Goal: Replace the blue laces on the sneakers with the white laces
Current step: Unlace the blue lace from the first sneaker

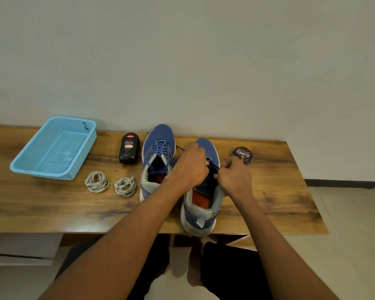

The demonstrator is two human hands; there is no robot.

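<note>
On the wooden table (268,191), the right shoe (200,211) sits at the near edge with its blue lace (212,164) pinched by the right hand (235,177) and left hand (189,167), white laces (96,182) lie coiled in open space left, and "Cherry" marks the bottle (129,148) and tin (242,155).

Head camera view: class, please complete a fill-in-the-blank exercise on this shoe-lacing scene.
1. Both hands work on the sneaker on the ____.
2. The two bundles of white laces lie in front of the ____ basket.
3. The polish bottle stands between the basket and the ____.

Missing words: right; blue; sneakers
</note>
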